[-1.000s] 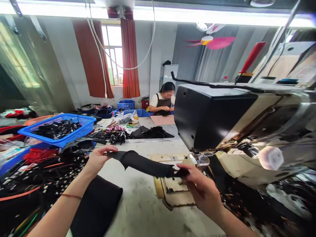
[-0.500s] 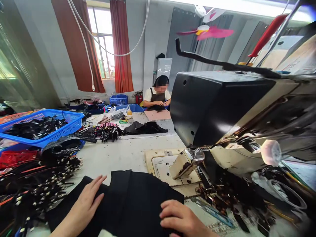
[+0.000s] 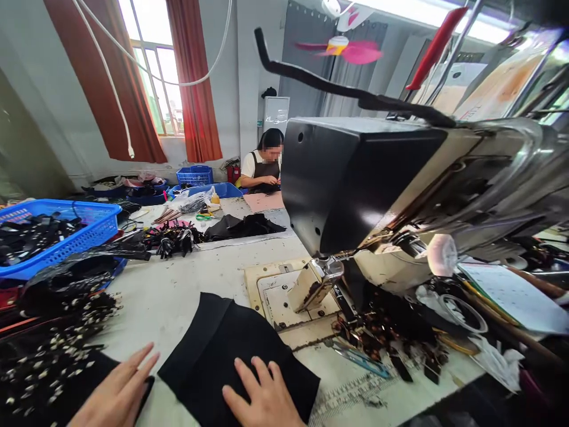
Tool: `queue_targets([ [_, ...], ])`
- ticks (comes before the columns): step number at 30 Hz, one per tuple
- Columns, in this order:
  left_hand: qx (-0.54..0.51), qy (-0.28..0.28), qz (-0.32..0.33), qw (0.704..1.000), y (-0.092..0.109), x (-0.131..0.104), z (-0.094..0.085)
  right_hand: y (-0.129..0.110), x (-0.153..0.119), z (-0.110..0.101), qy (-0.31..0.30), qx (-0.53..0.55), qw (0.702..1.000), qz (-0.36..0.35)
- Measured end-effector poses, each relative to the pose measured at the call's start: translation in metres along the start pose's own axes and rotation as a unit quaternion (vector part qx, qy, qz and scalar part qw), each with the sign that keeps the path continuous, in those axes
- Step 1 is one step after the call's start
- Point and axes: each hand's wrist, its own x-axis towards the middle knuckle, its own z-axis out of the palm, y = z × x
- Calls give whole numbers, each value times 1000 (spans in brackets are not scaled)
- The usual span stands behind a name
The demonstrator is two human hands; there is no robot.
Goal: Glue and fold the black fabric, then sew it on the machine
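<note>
A folded piece of black fabric [image 3: 222, 350] lies on the white work table in front of a sewing machine [image 3: 347, 184]. My right hand [image 3: 264, 394] rests on this fabric with its fingers spread. At the lower left, my left hand [image 3: 118, 388] has its fingers stretched out over the edge of another dark piece, which is partly hidden beneath it. Bare table shows between my left hand and the folded fabric. The machine's bed plate [image 3: 278, 302] is just beyond the fabric.
Black cords with white tips [image 3: 57, 356] pile up at the left, below a blue basket [image 3: 91, 228]. A blue tool [image 3: 362, 360] and dark scraps [image 3: 391, 326] lie right of the machine bed. A person [image 3: 264, 163] sits across the table.
The view has turned to the right. My right hand has moved left onto the folded fabric. My left hand and the dark piece under it are now apart from that fabric.
</note>
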Motion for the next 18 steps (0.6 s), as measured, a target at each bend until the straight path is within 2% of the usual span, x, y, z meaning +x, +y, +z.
queue_targets([
  [2, -16, -13, 5, 1000, 48, 30, 11, 1, 14, -24, -24, 43, 998, 31],
  [3, -10, -36, 2, 999, 69, 43, 19, 4, 19, -31, -34, 55, 998, 22],
  [4, -1, -73, -11, 997, 85, 54, 27, 8, 22, -33, -45, 59, 997, 2],
  [6, 15, -147, -35, 988, 103, 69, 39, 17, 22, -22, -63, 44, 995, -56],
  [8, 13, -212, -56, 976, 103, 76, 42, 24, 17, 4, -40, 2, 996, -80],
  [10, -11, -253, -65, 965, 95, 78, 36, 28, 11, 28, 18, -53, 996, -74],
  [12, -72, -270, -75, 957, 85, 81, 25, 26, 9, 34, 46, -81, 993, -78],
  [13, -110, -272, -84, 952, 79, 82, 18, 25, 9, 30, 37, -75, 993, -83],
  [15, -179, -271, -107, 940, 66, 86, 4, 21, 12, 7, -14, -23, 996, -81],
  [18, -220, -260, -127, 932, 49, 91, -11, 20, 20, -36, -90, 75, 993, -18],
])
